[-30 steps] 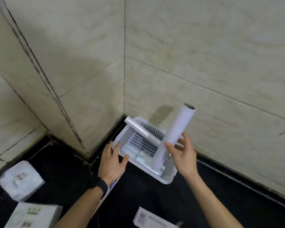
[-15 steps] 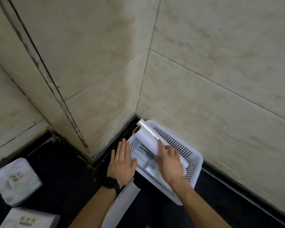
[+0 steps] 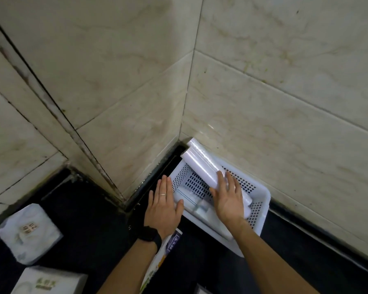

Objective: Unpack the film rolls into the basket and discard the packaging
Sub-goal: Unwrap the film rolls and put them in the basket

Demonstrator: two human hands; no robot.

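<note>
Where tiled walls [image 3: 263, 102] meet in corner, white perforated basket [image 3: 261, 200] sits tight against them on dark floor [image 3: 89, 213]. Film roll [image 3: 202, 166] slants inside, far end over rim. Right hand [image 3: 227, 200] flat on roll, fingers spread. Left hand [image 3: 164, 206] open, flat at basket's near-left edge. White packages [image 3: 28, 232] lie well apart, left.

Head-worn view, steeply down, close.

The basket [image 3: 261, 196] is white plastic, perforated with rows of small slots; the film rolls [image 3: 202, 164] are glossy white. Wall tiles [image 3: 263, 81] are cream (faintly veined brown), the floor [image 3: 89, 209] black.
</note>
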